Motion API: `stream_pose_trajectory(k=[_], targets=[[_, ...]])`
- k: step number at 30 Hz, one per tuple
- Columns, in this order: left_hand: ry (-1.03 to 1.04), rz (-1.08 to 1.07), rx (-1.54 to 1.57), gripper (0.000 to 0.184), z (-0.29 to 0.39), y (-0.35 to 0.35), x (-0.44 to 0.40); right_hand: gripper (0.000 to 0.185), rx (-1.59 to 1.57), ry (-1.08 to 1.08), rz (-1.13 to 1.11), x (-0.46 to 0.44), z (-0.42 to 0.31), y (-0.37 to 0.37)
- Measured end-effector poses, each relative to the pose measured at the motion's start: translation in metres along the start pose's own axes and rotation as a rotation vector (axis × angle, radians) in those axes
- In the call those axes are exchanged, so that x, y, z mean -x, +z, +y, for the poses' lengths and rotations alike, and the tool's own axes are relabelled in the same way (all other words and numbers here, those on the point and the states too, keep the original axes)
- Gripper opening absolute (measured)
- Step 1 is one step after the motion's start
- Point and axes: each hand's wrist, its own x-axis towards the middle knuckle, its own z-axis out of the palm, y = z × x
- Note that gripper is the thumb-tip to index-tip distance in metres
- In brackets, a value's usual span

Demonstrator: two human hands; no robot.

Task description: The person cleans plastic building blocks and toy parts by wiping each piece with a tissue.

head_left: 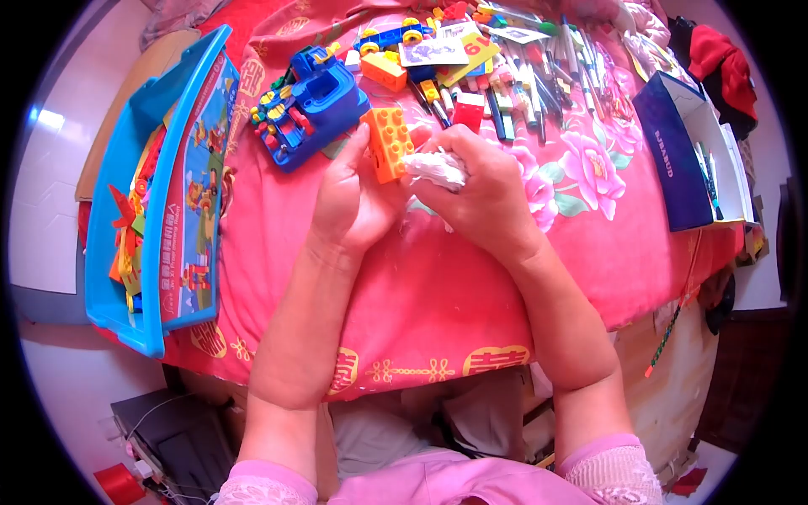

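My left hand [358, 198] is closed around an orange toy building block [390, 139] with studs on its face, held upright over the pink cloth. In my right hand [480, 181] is a crumpled white tissue [436, 169], pressed against the block's lower right side. Just beyond my left hand stands a blue toy piece [324, 93] with small coloured parts on it. A second orange block [384, 71] and a red block [468, 111] lie past my hands.
A blue bin [156, 252] with toy pieces stands at the left. Many pens [539, 80] are spread at the back right, near a printed card [433, 52] and a blue toy chassis [393, 38]. A dark blue box [673, 156] with brushes stands on the right edge.
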Motion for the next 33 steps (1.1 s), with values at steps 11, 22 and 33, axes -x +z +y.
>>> stream_pose_trajectory(k=[11, 22, 33], targets=[[0.014, 0.123, -0.147, 0.036, -0.004, 0.008, 0.003, 0.027, -0.255, 0.151, 0.159, -0.003, 0.001, -0.002], [-0.064, 0.054, -0.357, 0.041, -0.019, 0.0, 0.002, 0.027, -0.194, 0.09, 0.166, -0.004, 0.002, -0.002], [-0.066, 0.152, -0.325, 0.028, -0.025, -0.002, 0.003, 0.025, -0.085, 0.024, 0.146, -0.004, 0.003, 0.001]])
